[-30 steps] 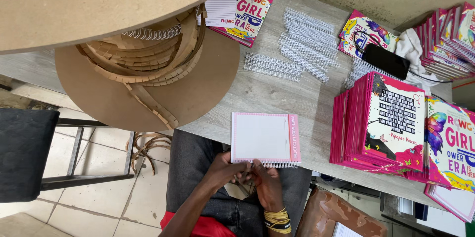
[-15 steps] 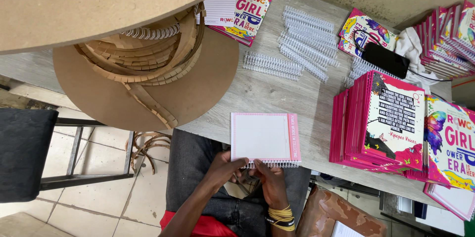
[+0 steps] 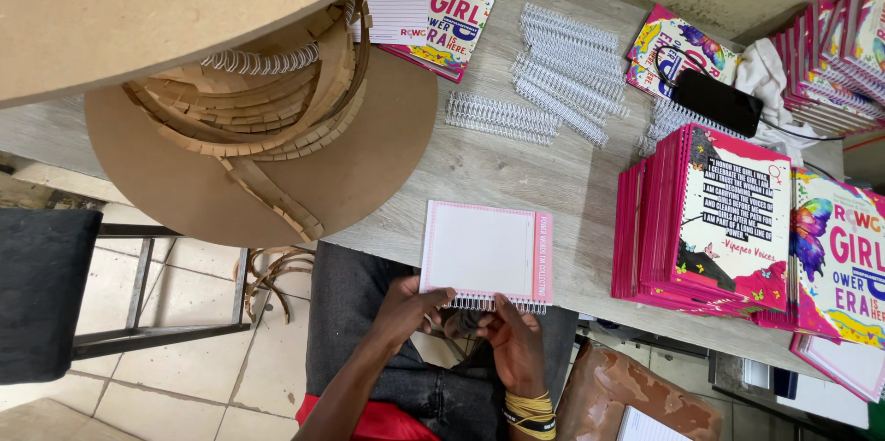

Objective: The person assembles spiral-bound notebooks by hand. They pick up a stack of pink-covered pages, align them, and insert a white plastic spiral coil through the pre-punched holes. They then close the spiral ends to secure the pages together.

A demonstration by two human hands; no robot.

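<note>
I was mid-binding: both sets of fingers, my left hand (image 3: 406, 312) and right hand (image 3: 516, 344), pinched the wire spine along the near edge of the pink-bordered notebook (image 3: 487, 252), which lay at the worktop's (image 3: 516, 174) near edge. Next, I judged, called for steady, even pressure along the coil.

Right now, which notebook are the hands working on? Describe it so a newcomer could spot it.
Start at the grey wooden table and go to its near edge, left of the tall pink notebook stack. The pink-bordered notebook with a blank white cover lies there alone, wire spine overhanging the edge, left hand and right hand at the spine.
</note>
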